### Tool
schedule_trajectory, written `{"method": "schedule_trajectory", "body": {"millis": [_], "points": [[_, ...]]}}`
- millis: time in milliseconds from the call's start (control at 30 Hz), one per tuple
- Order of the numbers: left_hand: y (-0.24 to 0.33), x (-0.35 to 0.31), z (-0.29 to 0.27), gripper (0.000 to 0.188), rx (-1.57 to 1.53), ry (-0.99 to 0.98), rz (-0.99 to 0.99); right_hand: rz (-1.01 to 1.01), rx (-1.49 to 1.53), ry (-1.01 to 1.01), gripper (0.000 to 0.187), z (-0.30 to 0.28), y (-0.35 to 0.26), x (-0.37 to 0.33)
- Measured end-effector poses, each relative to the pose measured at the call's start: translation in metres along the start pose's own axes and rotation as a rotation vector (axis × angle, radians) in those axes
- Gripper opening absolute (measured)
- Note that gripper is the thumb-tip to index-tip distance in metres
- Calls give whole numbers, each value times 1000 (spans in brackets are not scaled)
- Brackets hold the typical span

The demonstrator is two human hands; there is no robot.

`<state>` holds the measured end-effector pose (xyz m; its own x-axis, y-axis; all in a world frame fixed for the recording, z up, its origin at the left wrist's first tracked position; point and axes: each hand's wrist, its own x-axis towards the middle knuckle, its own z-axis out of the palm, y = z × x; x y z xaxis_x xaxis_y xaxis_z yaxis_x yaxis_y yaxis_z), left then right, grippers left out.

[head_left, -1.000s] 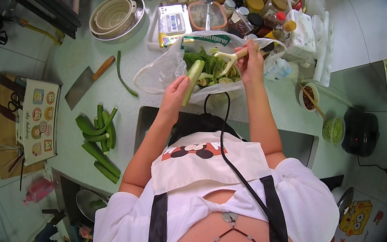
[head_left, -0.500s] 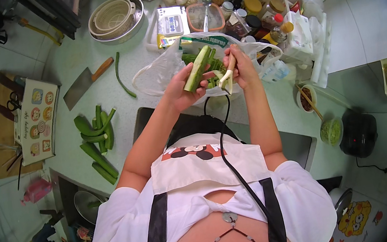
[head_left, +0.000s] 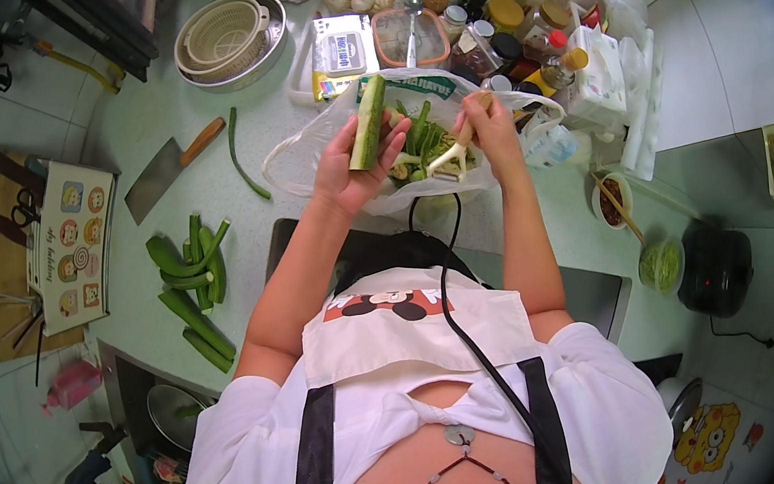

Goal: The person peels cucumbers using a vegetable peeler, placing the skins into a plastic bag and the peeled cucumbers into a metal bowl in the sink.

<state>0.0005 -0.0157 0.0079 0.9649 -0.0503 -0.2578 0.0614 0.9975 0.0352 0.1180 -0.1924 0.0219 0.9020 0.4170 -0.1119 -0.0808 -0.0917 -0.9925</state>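
In my left hand (head_left: 356,163) rests a partly peeled loofah gourd (head_left: 368,125), tilted with its far end up; a pale strip shows along its dark green skin. My right hand (head_left: 493,133) is closed on the wooden handle of a Y-shaped peeler (head_left: 449,163). The cream head of the peeler points down and left, apart from the gourd. Beneath both hands a white plastic bag (head_left: 302,150) lies spread, with green peelings (head_left: 431,137) in it.
Several green gourd pieces (head_left: 201,317) lie on the counter at left. Behind them are a cleaver (head_left: 162,174) and a thin green stem (head_left: 237,154). Colanders (head_left: 223,35) stand far left; jars (head_left: 474,44) crowd the far right. A black cable (head_left: 451,295) hangs in front of me.
My left hand has moved slightly left and turned the gourd more upright. The peeler has turned so its head shows wider, and more peelings are visible in the bag.
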Motion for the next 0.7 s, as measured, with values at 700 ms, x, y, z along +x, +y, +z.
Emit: {"method": "schedule_trajectory", "body": {"millis": [700], "points": [[-19, -28, -2, 37, 1169, 185, 118, -199, 365, 205, 19, 36, -9, 17]]}}
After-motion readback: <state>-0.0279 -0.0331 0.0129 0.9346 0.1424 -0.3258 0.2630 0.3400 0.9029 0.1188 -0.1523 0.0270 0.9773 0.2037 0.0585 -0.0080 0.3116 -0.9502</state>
